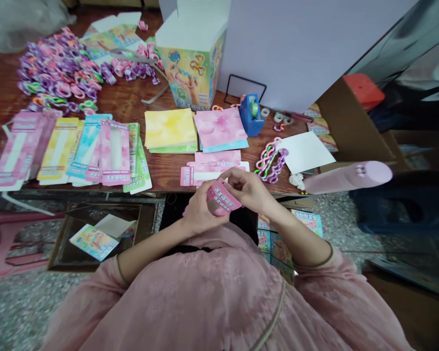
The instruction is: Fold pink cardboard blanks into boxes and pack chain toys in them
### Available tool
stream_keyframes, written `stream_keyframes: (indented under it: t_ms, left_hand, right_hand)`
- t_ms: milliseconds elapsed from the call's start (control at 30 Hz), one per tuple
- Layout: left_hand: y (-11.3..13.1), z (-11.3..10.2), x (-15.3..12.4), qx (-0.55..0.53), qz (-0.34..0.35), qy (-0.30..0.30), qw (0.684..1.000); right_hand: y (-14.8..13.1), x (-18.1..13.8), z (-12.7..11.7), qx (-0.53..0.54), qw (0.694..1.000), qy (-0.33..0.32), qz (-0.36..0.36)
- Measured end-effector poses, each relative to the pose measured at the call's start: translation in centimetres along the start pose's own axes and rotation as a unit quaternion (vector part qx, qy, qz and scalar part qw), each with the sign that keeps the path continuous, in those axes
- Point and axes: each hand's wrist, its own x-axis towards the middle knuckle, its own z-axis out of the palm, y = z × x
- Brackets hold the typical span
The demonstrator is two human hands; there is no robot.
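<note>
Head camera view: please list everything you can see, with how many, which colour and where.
plastic chain links: many, purple, pink and green, back left of table
card strips: many, pink, yellow, blue and green, front left of table
paper stacks: two, yellow and pink, table middle
printed box: one, multicoloured, back of table
tape dispenser: one, blue, right of box
white paper sheet: one, white, right of table
tube: one, pink, right table edge
folded card: one, pink, before table edge
left hand: holding folded card
right hand: holding folded card
</note>
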Motion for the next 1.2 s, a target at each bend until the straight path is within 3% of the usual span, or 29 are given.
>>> stream_keyframes:
  t_ms: [133,333,500,600,700,867,967,1100,1200]
  left_hand:
    - [-0.5,-0.3,1.5,-0.085,-0.016,-0.009,0.996]
    - [-2.1,-0.2,2.4,-0.296,-0.011,-0.048,0.954]
    - [-2.5,-0.3,3.1,-0.350,0.000,-0.075,0.934]
    - [-2.5,-0.4,3.3,-0.332,0.011,-0.079,0.940]
    - [-2.3,-0.4,3.4,-0.313,0.014,-0.049,0.948]
    - [-1.4,-0.4,3.2,-0.271,0.005,0.024,0.962]
    - [-0.6,-0.3,2.7,-0.222,-0.011,0.069,0.973]
    - [0.0,0.1,2.0,-0.155,-0.048,0.087,0.983]
    - [0.2,0.3,1.6,-0.101,-0.061,0.101,0.988]
  right_hand:
    - [0.1,0.4,-0.4,-0.023,0.997,0.049,-0.048]
    - [0.0,0.0,-1.6,-0.145,0.978,-0.025,-0.147]
    - [0.3,-0.5,-2.3,-0.121,0.975,-0.084,-0.166]
    - [0.9,-0.7,-1.9,-0.099,0.976,-0.060,-0.185]
    - [1.6,-1.2,-0.4,-0.117,0.971,0.033,-0.207]
    - [2.8,-2.4,1.8,-0.211,0.927,0.157,-0.266]
    - [3.3,-2.8,1.9,-0.232,0.916,0.147,-0.293]
    - [3.0,-3.0,1.6,-0.237,0.924,0.082,-0.287]
    - [2.2,-3.3,1.6,-0.213,0.931,0.150,-0.255]
